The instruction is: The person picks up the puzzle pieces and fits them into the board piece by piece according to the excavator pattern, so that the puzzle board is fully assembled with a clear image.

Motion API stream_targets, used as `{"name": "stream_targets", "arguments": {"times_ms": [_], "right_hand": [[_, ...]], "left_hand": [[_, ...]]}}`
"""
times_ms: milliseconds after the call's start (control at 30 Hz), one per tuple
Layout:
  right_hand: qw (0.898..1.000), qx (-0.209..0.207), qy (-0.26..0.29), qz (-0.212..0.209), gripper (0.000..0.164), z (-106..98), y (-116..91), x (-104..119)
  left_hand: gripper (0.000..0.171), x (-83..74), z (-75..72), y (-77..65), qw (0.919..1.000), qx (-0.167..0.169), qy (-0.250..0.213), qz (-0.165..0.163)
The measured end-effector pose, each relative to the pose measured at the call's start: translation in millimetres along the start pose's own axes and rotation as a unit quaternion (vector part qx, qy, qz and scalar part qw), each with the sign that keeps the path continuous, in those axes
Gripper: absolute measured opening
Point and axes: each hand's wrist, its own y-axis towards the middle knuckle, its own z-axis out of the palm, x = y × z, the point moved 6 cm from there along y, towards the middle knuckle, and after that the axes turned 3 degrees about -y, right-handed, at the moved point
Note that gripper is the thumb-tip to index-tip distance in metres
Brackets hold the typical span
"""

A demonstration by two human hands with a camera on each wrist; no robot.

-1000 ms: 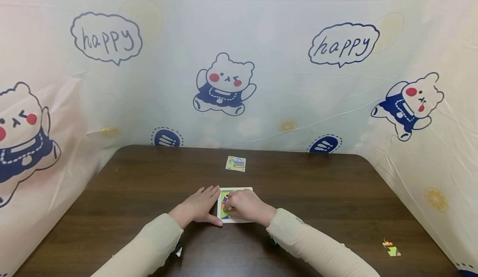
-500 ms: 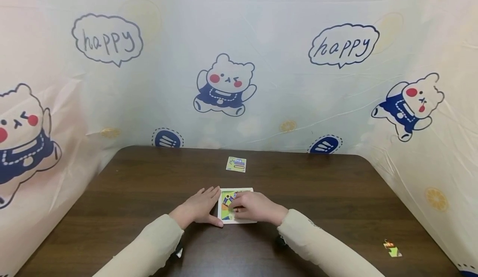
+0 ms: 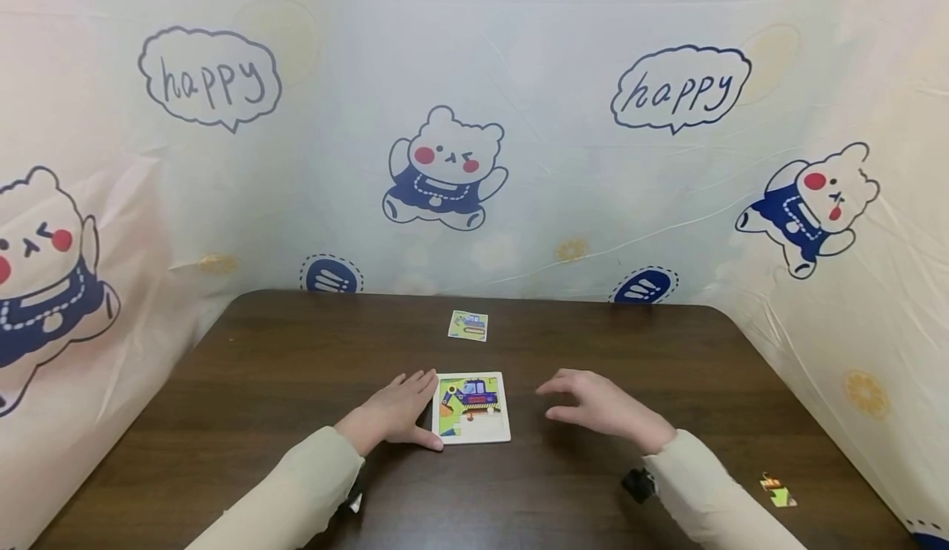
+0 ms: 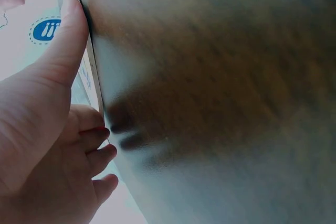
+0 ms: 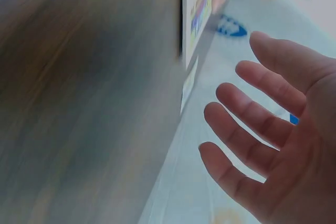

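Observation:
A small jigsaw puzzle in a white frame (image 3: 507,426) lies on the table, its picture showing a blue and purple digger on green. White backing is bare in the lower right of the picture. My left hand (image 3: 396,410) rests at the frame's left edge, fingers straight, thumb by the lower left corner. To the right of the frame my right hand (image 3: 600,406) hovers over the table, its fingers relaxed and holding nothing, as the right wrist view also shows. A loose puzzle piece (image 3: 778,492) in green and orange lies far to the right.
A square picture card (image 3: 468,325) with a similar digger lies behind the frame. The dark wooden table (image 3: 296,352) reaches back to a printed cloth (image 3: 549,204) that hangs behind it and at both sides.
My right hand has lifted off the puzzle and moved right, uncovering the digger picture. My left hand has stayed at the frame's left edge.

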Motion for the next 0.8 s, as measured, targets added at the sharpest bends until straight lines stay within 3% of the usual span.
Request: {"name": "stream_targets", "arguments": {"times_ms": [433,633,800], "right_hand": [[0.995,-0.018,0.042,0.089,0.039,-35.5,-84.7,-68.1],[0.990,0.020,0.081,0.110,0.042,-27.6,-117.4,-87.0],[0.989,0.051,0.107,0.088,0.033,-13.7,-136.3,-93.9]], "left_hand": [[0.102,-0.8,1.3,0.1,1.0000,0.002,0.006,-0.005],[0.102,-0.8,1.1,-0.2,1.0000,0.000,0.002,-0.004],[0.102,-1.1,1.0,-0.3,1.0000,-0.003,-0.003,-0.001]]}}
